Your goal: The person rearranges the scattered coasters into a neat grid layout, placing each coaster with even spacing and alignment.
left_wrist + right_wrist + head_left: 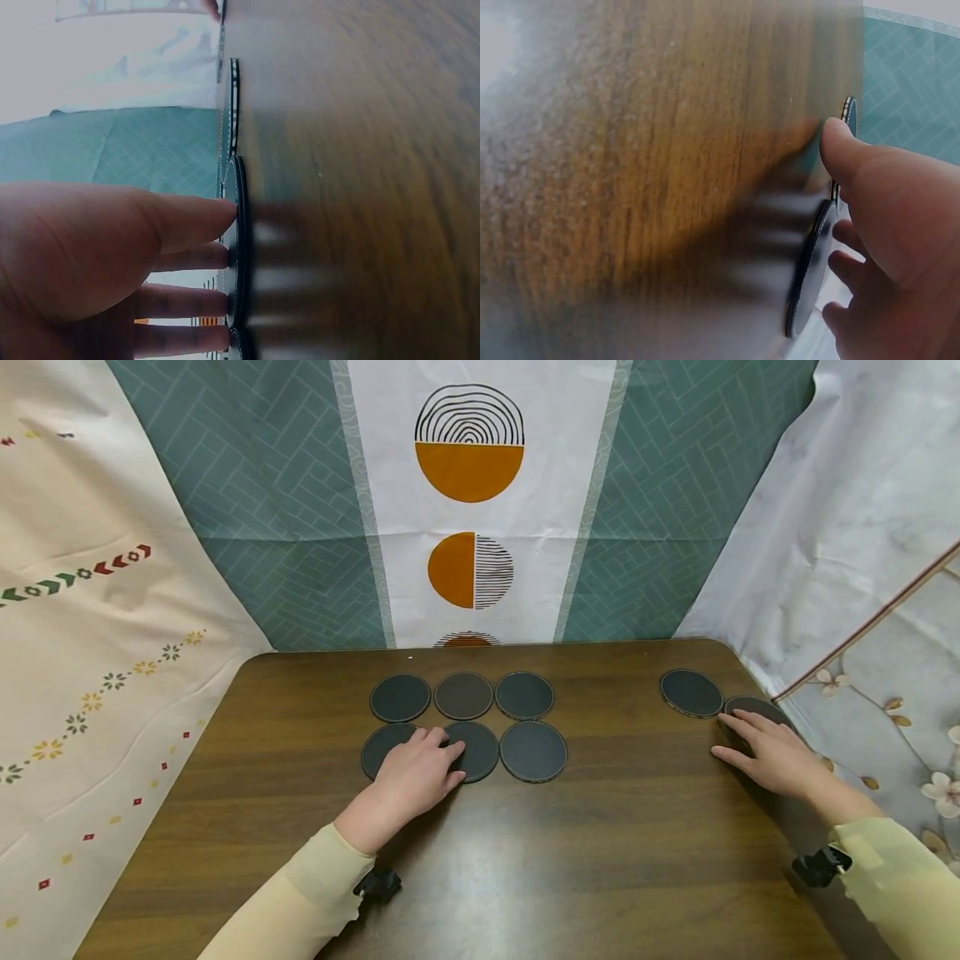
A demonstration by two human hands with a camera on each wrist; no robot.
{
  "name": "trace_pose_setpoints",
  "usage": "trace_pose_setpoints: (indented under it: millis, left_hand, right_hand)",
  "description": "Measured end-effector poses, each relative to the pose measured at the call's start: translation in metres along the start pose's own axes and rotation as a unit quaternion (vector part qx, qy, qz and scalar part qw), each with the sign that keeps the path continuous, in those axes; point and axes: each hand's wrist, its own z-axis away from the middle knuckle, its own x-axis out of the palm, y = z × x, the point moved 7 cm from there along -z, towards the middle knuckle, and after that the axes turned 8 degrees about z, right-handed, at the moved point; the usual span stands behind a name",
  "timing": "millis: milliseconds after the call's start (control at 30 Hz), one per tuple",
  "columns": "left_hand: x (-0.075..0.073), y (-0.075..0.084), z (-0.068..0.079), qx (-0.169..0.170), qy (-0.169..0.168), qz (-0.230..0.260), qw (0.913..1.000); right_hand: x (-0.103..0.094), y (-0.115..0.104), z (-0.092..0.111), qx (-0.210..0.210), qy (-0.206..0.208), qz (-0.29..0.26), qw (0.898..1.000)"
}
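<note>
Round dark leather-look coasters with stitched rims lie flat in two rows of three at the table's middle. My left hand (420, 768) rests its fingertips on the front row's middle coaster (480, 753) and partly covers the front-left coaster (377, 752). In the left wrist view, the thumb touches the rim of this coaster (232, 262), fingers extended. To the right, my right hand (772, 758) reaches over a brownish coaster (776, 712) at the table's right edge. The right wrist view has its fingers close over that coaster (810, 274), thumb held apart.
Another dark coaster (692, 693) adjoins the right-hand one. The back row holds a brown coaster (463, 696) between two black ones; a grey-black coaster (533, 751) ends the front row. Patterned cloths (285, 527) hang around the brown wooden table (600, 860).
</note>
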Motion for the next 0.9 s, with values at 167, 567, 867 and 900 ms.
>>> trace_pose_setpoints:
  millis: [167, 567, 867, 900]
  left_hand:
    - [-0.001, 0.002, 0.0, 0.001, 0.0, 0.007, 1.0]
    - [0.001, 0.0, -0.001, -0.008, -0.001, 0.017, 0.9998]
    - [0.001, 0.0, 0.0, -0.005, 0.0, 0.004, 1.0]
    - [0.001, 0.0, 0.0, -0.004, -0.001, 0.003, 1.0]
  right_hand:
    - [0.002, 0.006, 0.001, 0.02, -0.02, 0.0, 1.0]
    - [0.001, 0.02, -0.003, 0.045, -0.037, -0.015, 0.998]
    - [-0.001, 0.04, 0.003, 0.084, -0.022, -0.041, 0.995]
    - [-0.002, 0.042, 0.004, 0.087, -0.021, -0.039, 0.995]
